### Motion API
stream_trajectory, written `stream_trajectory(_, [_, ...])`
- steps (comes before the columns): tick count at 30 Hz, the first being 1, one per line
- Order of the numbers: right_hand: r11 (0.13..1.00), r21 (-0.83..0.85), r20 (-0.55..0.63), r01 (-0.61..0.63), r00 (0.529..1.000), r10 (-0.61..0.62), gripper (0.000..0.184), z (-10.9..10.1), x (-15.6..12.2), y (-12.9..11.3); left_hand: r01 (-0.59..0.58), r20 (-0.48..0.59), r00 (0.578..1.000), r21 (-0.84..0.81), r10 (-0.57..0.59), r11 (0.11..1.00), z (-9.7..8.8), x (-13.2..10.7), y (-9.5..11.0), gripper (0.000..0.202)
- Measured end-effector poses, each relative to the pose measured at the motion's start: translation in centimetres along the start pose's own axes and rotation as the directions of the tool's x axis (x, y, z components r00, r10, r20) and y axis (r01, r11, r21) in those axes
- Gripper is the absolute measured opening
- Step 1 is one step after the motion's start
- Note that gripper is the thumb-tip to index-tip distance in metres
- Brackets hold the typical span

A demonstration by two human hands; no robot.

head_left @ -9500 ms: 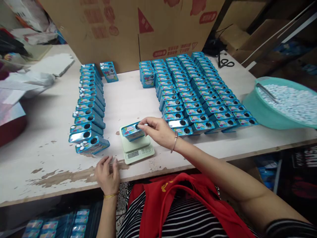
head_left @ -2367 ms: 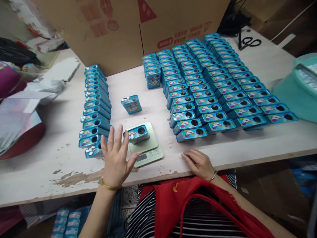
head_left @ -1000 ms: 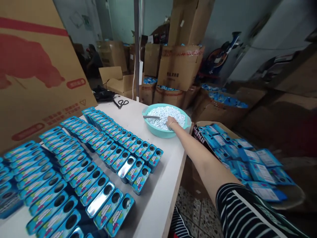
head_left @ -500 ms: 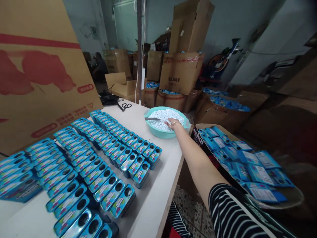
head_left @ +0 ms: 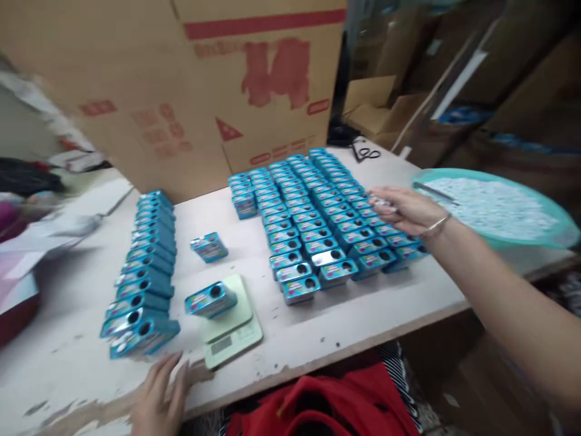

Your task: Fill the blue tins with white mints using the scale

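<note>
My right hand (head_left: 411,209) is closed around small white pellets (head_left: 385,207), held over the right side of a block of blue tins (head_left: 318,221) with round dark holes on top. Behind that hand stands a turquoise basin (head_left: 564,221) of white pellets, with a long thin tool lying in it. Resting on the table's front edge, my left hand (head_left: 158,396) has its fingers apart and holds nothing. Nearby is a pale green kitchen scale (head_left: 242,342) bearing one blue tin (head_left: 209,301). A row of tins (head_left: 152,260) stands left of it; a single tin (head_left: 209,247) sits behind it.
A tall cardboard box (head_left: 218,79) walls off the table's back. Scissors (head_left: 367,153) lie at the far right, near an open carton (head_left: 374,118). Papers and a reddish box (head_left: 18,300) are at the left. Red cloth (head_left: 318,406) hangs below the front edge.
My right hand has left the basin, carrying pellets towards the tins. The view has swung left, bringing my left hand, the scale and the left row of tins into sight.
</note>
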State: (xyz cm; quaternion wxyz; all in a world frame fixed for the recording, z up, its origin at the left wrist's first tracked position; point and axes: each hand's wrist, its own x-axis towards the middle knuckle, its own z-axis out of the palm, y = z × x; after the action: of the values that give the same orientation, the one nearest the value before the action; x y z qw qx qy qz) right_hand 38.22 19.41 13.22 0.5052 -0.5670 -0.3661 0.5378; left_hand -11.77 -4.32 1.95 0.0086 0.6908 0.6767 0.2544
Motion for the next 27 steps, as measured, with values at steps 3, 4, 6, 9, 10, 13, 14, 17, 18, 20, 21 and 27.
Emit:
stream_trajectory(3, [0.997, -0.011, 0.370, -0.079, 0.926, 0.078, 0.015, 10.2, -4.1, 0.1, 0.021, -0.111, 0.994, 0.009, -0.020, 1.000, 1.4, -1.3, -0.2, 0.027])
stream_trajectory(4, [0.996, -0.047, 0.483, -0.078, 0.871, 0.091, 0.015, 13.3, -5.3, 0.5, 0.016, -0.147, 0.989, 0.006, -0.015, 1.000, 2.0, -1.5, -0.2, 0.028])
stream_trajectory(6, [0.981, -0.193, 0.593, -0.015, 0.795, 0.129, 0.008, 18.7, -7.2, 1.7, 0.000, -0.195, 0.981, -0.014, -0.003, 1.000, 3.0, -1.9, -0.2, 0.028])
stream_trajectory(9, [0.883, -0.425, 0.674, 0.200, 0.721, 0.161, 0.007, 23.9, -8.6, 3.4, 0.005, -0.207, 0.978, -0.053, -0.016, 0.999, 3.9, -2.7, -0.5, 0.024])
stream_trajectory(10, [0.834, -0.475, 0.695, 0.281, 0.701, 0.160, 0.008, 24.9, -8.9, 3.9, 0.010, -0.208, 0.978, -0.063, -0.023, 0.998, 4.1, -2.9, -0.6, 0.023])
stream_trajectory(13, [0.670, -0.557, 0.746, 0.491, 0.651, 0.142, 0.007, 26.6, -9.2, 4.7, 0.027, -0.219, 0.975, -0.081, -0.044, 0.996, 4.5, -3.2, -0.8, 0.019])
stream_trajectory(14, [0.617, -0.571, 0.755, 0.541, 0.642, 0.135, 0.009, 26.8, -9.2, 4.9, 0.029, -0.226, 0.973, -0.084, -0.047, 0.996, 4.6, -3.2, -0.7, 0.018])
stream_trajectory(17, [0.501, -0.598, 0.764, 0.625, 0.633, 0.123, 0.017, 27.0, -9.3, 4.9, 0.029, -0.236, 0.971, -0.080, -0.047, 0.996, 4.8, -3.0, -0.7, 0.015])
stream_trajectory(18, [0.477, -0.604, 0.764, 0.638, 0.634, 0.120, 0.019, 27.1, -9.3, 4.8, 0.028, -0.239, 0.970, -0.076, -0.046, 0.997, 4.8, -3.0, -0.6, 0.015])
stream_trajectory(20, [0.441, -0.613, 0.766, 0.656, 0.630, 0.127, 0.021, 27.2, -9.4, 4.6, 0.026, -0.245, 0.969, -0.066, -0.042, 0.997, 4.8, -2.9, -0.6, 0.014])
stream_trajectory(21, [0.425, -0.616, 0.767, 0.664, 0.628, 0.131, 0.021, 27.3, -9.5, 4.5, 0.025, -0.250, 0.967, -0.063, -0.040, 0.998, 4.8, -3.0, -0.6, 0.014])
stream_trajectory(27, [0.405, -0.590, 0.789, 0.698, 0.606, 0.105, 0.013, 27.6, -9.8, 4.6, 0.028, -0.253, 0.967, -0.046, -0.039, 0.999, 4.9, -3.0, -0.4, 0.014])
